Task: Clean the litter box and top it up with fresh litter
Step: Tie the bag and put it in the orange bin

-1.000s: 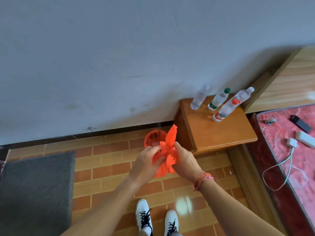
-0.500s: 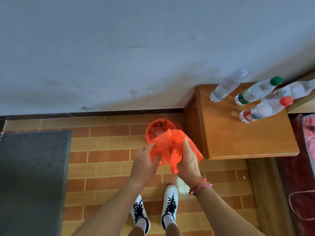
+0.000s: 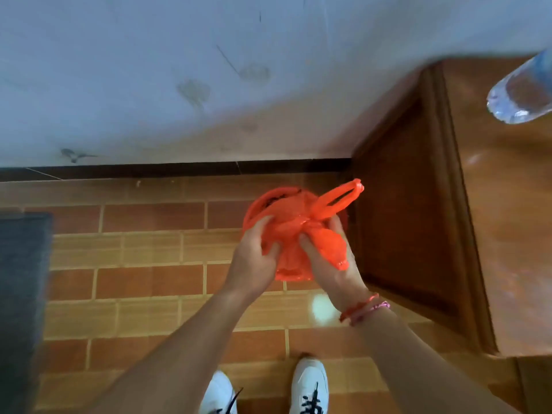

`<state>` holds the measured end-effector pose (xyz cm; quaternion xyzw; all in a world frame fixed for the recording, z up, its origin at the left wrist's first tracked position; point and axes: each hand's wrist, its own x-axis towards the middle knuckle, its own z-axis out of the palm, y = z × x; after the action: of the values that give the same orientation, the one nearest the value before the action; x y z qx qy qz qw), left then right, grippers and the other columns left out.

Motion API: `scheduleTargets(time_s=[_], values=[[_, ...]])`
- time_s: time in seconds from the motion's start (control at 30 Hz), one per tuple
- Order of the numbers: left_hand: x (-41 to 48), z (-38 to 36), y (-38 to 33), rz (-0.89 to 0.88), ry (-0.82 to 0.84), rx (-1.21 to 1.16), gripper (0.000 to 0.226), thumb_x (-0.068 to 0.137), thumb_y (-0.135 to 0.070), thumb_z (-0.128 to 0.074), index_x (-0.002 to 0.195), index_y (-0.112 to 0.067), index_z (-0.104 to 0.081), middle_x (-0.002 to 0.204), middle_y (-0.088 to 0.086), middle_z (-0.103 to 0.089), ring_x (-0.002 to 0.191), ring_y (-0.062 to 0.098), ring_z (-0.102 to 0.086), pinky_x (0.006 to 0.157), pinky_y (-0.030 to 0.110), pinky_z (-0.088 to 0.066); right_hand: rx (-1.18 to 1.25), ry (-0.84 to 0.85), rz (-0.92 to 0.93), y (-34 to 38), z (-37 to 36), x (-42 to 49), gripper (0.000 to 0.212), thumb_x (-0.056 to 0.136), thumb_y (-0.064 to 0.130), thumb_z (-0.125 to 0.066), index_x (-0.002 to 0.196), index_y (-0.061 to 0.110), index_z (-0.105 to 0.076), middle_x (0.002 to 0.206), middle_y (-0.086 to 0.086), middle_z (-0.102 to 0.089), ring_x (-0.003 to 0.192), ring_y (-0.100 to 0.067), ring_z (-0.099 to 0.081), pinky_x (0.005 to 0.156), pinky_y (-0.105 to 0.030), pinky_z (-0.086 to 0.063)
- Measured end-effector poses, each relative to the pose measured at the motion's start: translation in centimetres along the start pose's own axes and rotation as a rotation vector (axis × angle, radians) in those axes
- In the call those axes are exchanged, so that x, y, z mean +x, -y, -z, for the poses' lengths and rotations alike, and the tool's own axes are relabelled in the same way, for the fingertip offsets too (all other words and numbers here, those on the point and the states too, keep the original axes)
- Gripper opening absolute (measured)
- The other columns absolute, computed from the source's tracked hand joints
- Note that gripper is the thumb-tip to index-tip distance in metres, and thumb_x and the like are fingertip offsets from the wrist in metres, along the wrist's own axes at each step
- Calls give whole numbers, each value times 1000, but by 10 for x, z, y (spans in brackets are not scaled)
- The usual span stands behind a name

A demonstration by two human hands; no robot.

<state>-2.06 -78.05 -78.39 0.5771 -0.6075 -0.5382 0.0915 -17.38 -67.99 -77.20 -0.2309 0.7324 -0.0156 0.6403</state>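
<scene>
Down over the brick-patterned floor (image 3: 149, 282), both bare hands grip a crumpled orange plastic bag (image 3: 294, 234). The left hand (image 3: 254, 258) grips its left side, fingers (image 3: 263, 224) curled over the top of the plastic and the thumb pressed into the folds. The right hand (image 3: 331, 264) grips the right side, fingers (image 3: 334, 227) wrapped round the bunched part. A twisted tail of plastic (image 3: 331, 249) lies across the back of this hand. One handle loop (image 3: 340, 198) sticks out up and to the right, toward the side panel of the wooden bench (image 3: 403, 219). Just beyond the bag, and partly hidden by it, is the rim of a round orange bin (image 3: 258, 204), which stands on the floor near the dark skirting (image 3: 179, 170) at the foot of the grey wall (image 3: 149, 70), just beside the bench's near-left corner. A clear plastic bottle (image 3: 519, 94) stands on the bench top at the frame's right edge, blurred. Red and pink bracelets (image 3: 361, 309) circle the right wrist. A dark mat (image 3: 21, 294) lies along the floor's left edge, and two white shoes (image 3: 309, 383) show at the bottom. No litter box is in view.
</scene>
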Motion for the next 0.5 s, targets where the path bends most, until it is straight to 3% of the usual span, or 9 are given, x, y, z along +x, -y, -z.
scheduleTargets(time_s=[0.07,0.1,0.13,0.17,0.2,0.27,0.33,0.43,0.5], values=[[20,-13,25,2,10,4,49,100,-20,-55,147,-26,-44,145,1,-52,131,20,-52,111,43,-44,-38,-25,-66,-16,-8,29,46,105,4,-30,146,-13,-18,147,-15,-40,110,10,-56,75,-11,-46],[28,-17,34,-5,13,12,50,100,-19,-55,148,-25,-43,147,1,-50,132,19,-50,112,42,-42,-162,31,-171,-6,-3,42,44,106,14,-32,145,-5,-30,133,-13,-53,125,-4,-49,76,-15,-44],[36,-20,42,-11,18,22,51,100,-18,-55,149,-24,-42,148,1,-49,134,18,-48,113,41,-41,-222,-16,-134,-1,-2,49,33,104,20,-39,128,-1,-48,104,-4,-63,121,-10,-51,65,-14,-40],[43,-26,53,-11,26,30,52,100,-16,-54,149,-22,-41,149,0,-47,135,17,-46,115,39,-39,-143,-92,5,-5,-8,65,15,100,21,-50,104,8,-54,82,10,-63,105,-7,-57,58,-12,-37],[50,-31,62,-11,41,45,53,100,-14,-54,150,-21,-40,150,0,-46,137,16,-44,116,35,-36,-148,-211,217,-5,-15,86,12,94,18,-63,95,16,-51,73,21,-55,95,-1,-59,60,-13,-40],[60,-40,77,-19,67,98,54,99,-12,-53,151,-17,-38,151,2,-45,140,16,-41,116,29,-32,26,-556,574,-3,-22,117,27,86,9,-69,99,18,-48,81,16,-55,86,9,-57,75,-17,-48],[69,-47,88,-35,86,170,55,98,-11,-54,151,-12,-38,151,7,-45,140,20,-40,117,30,-30,35,-689,729,7,-25,129,23,88,11,-65,106,14,-51,95,2,-60,90,-7,-60,80,-31,-49],[81,-55,100,-33,122,305,52,96,-15,-57,146,-11,-44,145,14,-50,135,29,-46,113,38,-37,-114,-697,644,6,-21,145,35,83,22,-64,116,17,-53,118,-8,-54,104,-26,-58,87,-38,-49],[85,-57,102,-68,123,429,51,93,-16,-60,141,-9,-46,140,17,-51,130,34,-49,107,43,-42,-231,-734,578,4,-21,151,38,76,21,-66,112,17,-54,119,-9,-49,107,-31,-57,86,-42,-51]])
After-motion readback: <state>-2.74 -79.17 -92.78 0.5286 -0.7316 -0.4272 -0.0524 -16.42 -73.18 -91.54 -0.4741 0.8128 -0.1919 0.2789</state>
